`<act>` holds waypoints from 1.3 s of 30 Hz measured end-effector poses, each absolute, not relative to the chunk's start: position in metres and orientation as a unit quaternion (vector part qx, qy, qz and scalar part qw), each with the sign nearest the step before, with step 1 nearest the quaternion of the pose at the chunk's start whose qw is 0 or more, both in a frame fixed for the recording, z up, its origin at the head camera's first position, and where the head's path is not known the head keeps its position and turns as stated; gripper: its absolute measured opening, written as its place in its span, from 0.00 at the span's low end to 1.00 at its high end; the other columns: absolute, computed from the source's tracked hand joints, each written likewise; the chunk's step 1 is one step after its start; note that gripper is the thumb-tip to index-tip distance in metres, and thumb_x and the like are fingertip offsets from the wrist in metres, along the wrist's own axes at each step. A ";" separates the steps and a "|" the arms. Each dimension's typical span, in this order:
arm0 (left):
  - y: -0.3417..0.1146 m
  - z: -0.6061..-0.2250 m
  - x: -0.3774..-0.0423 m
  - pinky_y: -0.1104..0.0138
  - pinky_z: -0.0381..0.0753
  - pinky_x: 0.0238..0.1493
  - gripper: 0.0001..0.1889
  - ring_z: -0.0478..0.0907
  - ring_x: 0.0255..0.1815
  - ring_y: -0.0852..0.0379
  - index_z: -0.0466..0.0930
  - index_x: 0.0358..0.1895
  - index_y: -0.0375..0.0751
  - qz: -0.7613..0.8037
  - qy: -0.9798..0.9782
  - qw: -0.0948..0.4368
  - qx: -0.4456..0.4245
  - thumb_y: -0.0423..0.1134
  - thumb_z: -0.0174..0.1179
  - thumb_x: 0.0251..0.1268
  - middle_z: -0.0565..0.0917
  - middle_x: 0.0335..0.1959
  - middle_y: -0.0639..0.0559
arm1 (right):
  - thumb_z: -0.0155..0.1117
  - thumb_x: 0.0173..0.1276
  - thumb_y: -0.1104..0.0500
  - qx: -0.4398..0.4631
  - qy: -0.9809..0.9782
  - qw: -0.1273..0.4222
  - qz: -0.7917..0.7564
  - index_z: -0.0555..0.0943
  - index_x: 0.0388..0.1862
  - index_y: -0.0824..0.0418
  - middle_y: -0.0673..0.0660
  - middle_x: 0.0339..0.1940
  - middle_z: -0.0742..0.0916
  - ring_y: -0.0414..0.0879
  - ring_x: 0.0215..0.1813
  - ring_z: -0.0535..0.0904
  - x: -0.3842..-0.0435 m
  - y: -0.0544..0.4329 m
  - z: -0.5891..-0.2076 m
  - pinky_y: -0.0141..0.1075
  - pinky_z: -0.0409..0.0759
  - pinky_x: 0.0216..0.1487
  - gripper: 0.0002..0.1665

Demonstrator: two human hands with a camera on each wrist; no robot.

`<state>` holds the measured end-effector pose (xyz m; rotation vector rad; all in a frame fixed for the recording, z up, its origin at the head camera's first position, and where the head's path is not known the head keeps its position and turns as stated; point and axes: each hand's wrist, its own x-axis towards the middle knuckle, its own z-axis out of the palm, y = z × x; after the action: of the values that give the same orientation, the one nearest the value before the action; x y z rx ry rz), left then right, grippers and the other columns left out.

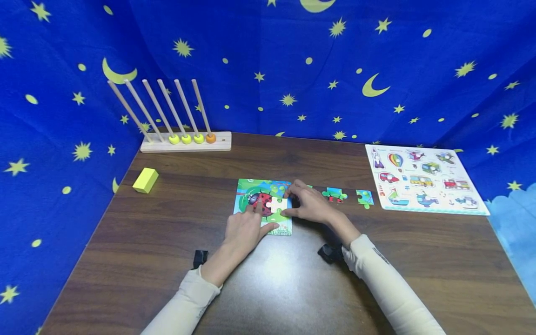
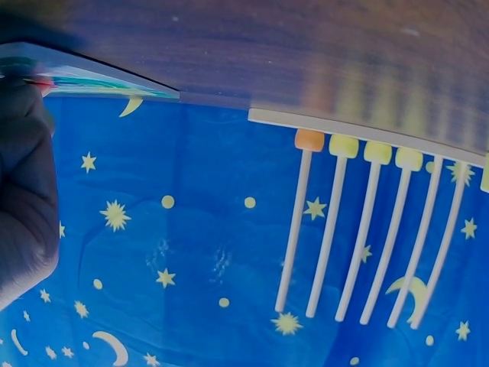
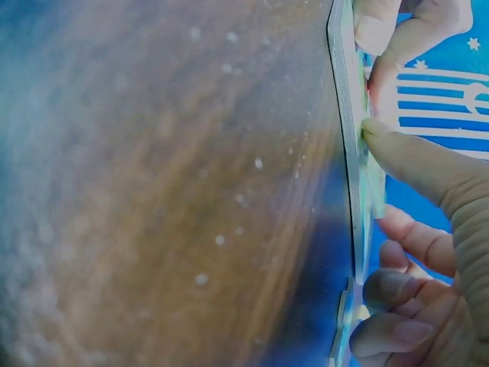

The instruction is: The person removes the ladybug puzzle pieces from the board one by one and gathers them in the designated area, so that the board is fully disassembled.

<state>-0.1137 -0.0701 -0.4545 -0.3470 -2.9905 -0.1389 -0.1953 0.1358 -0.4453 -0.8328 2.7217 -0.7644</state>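
Observation:
A ladybug jigsaw puzzle (image 1: 244, 186) lies on the table in front of me, with a white, piece-shaped gap (image 1: 275, 204) right of its middle. My left hand (image 1: 244, 229) rests on the puzzle; extended fingers touch the ladybug, and the thumb lies along the lower part. At the puzzle's right edge, my right hand (image 1: 311, 204) holds a puzzle piece (image 3: 376, 187) between thumb and bent fingers, which mostly hide its picture. Loose pieces lie to the right: a red-and-green one (image 1: 334, 194), a blue-and-green one (image 1: 365, 197), and another partly behind the right hand.
Back left stands a wooden peg stand (image 1: 186, 146) with yellow beads and one orange bead. A yellow block (image 1: 145, 180) sits near the left table edge. On the right lies a white vehicle picture board (image 1: 427, 179). A blue star-and-moon cloth (image 1: 293, 70) hangs behind the table.

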 end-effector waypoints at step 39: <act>-0.069 -0.455 -0.113 0.60 0.72 0.16 0.42 0.74 0.13 0.49 0.78 0.64 0.41 -0.059 -0.989 0.070 -0.114 0.72 0.58 0.58 0.85 0.40 0.41 | 0.71 0.58 0.45 -0.324 0.927 0.053 -0.184 0.85 0.42 0.57 0.52 0.43 0.79 0.41 0.33 0.75 -0.195 0.125 -0.439 0.39 0.77 0.34 0.19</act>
<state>-0.1131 -0.0693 -0.4552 -0.3418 -2.9771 -0.1770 -0.1951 0.1248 -0.4387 -0.9846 2.8159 -0.5584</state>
